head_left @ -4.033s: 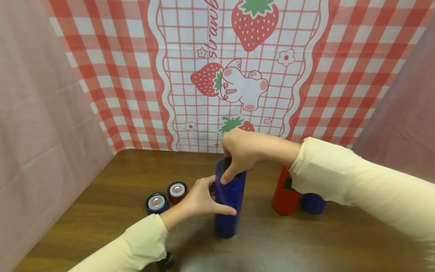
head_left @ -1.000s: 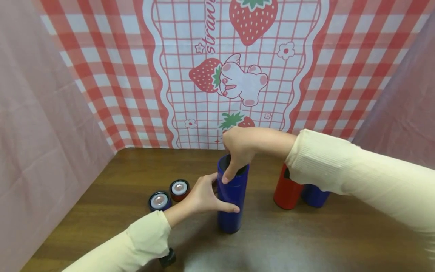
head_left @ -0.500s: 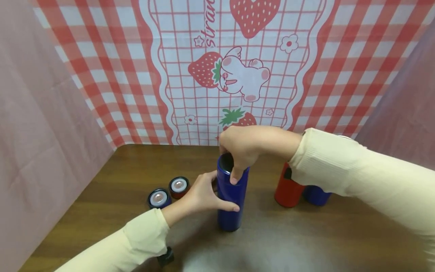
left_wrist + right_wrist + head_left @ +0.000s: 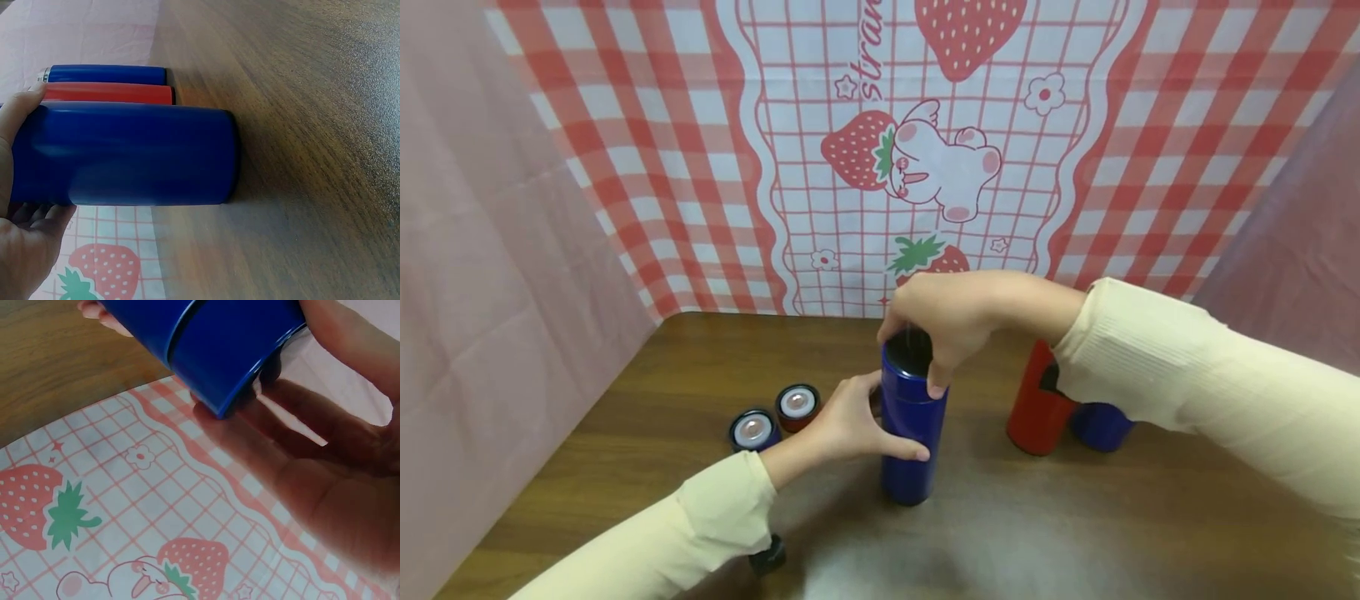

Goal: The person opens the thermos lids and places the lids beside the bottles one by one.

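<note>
A blue thermos (image 4: 912, 442) stands upright on the wooden table. My left hand (image 4: 850, 421) grips its body from the left, thumb across the front; in the left wrist view that hand (image 4: 28, 244) curls around it. From above, my right hand (image 4: 943, 317) holds the rim of its lid (image 4: 902, 379), thumb on the near side and fingers at the back. A seam below the lid shows in the right wrist view, where the right hand's fingers (image 4: 244, 440) press the rim. The lid's dark top is partly covered by the hand.
Right of it stand a red thermos (image 4: 1037, 408) and another blue thermos (image 4: 1101, 427), partly behind the right sleeve. Two upturned lids, one blue (image 4: 752, 429) and one red (image 4: 797, 402), lie at left. A small black object (image 4: 767, 556) sits by the left sleeve. A strawberry-print cloth (image 4: 910, 167) hangs behind.
My right hand has turned about the lid, its thumb shifting rightward along the rim. The left hand keeps its grip and the thermos stays in place. The head view has tilted slightly.
</note>
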A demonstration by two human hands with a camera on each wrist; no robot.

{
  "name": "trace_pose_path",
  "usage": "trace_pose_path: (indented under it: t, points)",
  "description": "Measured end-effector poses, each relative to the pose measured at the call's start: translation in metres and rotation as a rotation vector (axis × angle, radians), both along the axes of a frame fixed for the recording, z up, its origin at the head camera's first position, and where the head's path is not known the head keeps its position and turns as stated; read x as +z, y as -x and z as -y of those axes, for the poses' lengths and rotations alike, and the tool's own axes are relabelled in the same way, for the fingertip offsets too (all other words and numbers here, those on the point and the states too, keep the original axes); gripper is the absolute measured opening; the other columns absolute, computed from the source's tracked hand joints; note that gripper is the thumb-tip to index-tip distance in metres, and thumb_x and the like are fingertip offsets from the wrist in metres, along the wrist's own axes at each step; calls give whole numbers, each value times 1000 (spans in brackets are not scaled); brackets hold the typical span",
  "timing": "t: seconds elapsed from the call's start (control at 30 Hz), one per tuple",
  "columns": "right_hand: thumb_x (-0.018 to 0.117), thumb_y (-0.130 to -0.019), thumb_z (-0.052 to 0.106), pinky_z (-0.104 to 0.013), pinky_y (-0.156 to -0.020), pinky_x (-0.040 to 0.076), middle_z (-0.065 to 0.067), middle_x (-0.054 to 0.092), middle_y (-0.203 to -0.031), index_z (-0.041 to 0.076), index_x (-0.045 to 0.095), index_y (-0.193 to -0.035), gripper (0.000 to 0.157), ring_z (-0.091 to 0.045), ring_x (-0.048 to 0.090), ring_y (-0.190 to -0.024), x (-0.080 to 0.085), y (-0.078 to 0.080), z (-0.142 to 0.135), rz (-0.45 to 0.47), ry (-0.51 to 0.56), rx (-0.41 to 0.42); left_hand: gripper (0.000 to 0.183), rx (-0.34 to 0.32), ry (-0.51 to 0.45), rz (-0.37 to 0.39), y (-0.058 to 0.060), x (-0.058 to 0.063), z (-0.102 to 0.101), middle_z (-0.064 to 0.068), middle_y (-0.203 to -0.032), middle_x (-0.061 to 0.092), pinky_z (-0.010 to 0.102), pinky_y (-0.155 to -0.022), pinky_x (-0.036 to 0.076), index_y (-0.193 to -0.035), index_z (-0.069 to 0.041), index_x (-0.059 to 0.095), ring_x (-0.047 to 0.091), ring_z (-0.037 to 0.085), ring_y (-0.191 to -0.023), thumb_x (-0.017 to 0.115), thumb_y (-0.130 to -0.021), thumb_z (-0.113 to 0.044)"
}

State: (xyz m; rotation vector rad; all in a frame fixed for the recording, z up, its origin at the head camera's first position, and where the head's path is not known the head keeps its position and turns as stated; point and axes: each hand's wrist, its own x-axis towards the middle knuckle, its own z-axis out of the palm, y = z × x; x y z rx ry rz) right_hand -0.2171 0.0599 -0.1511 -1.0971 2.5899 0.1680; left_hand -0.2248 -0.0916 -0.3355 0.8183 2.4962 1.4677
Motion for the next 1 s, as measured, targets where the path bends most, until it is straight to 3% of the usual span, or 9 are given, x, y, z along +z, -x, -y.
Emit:
trace_pose_path:
  t: [0.37, 0.57, 0.77, 1.0]
  points:
    - [78, -77, 8, -36, -92, 55, -3, 64, -128, 12, 56, -134, 61, -17, 63, -111, -6, 5, -18, 30, 87, 169, 68, -5, 12, 19, 0, 2, -1, 0, -113, 71, 25, -83, 56, -124, -15, 57, 68, 11, -99, 89, -65, -27]
    - [74, -73, -4, -32, -92, 55, 2, 65, -125, 14, 59, -131, 63, -12, 62, -108, -9, 13, -22, 91, 152, 272, 69, -21, -24, 46, 0, 0, 0, 0, -118, 69, 27, -86, 56, -126, -16, 55, 67, 13, -104, 88, -66, -24]
    - [77, -73, -3, -35, -94, 54, 4, 64, -125, 18, 59, -128, 62, -14, 59, -109, -9, 14, -19, 135, 154, 241, 70, -2, -12, 29, -2, 0, 1, 0, -117, 70, 27, -85, 56, -127, -18, 55, 67, 12, -102, 88, -66, -28]
    - [80, -77, 25, -38, -93, 54, -3, 57, -129, 14, 53, -130, 61, -19, 54, -115, -6, 7, -12, 172, 149, 123, 67, 5, 5, 2, -3, 0, -1, 0, -113, 71, 23, -82, 56, -123, -16, 57, 68, 10, -99, 89, -65, -28]
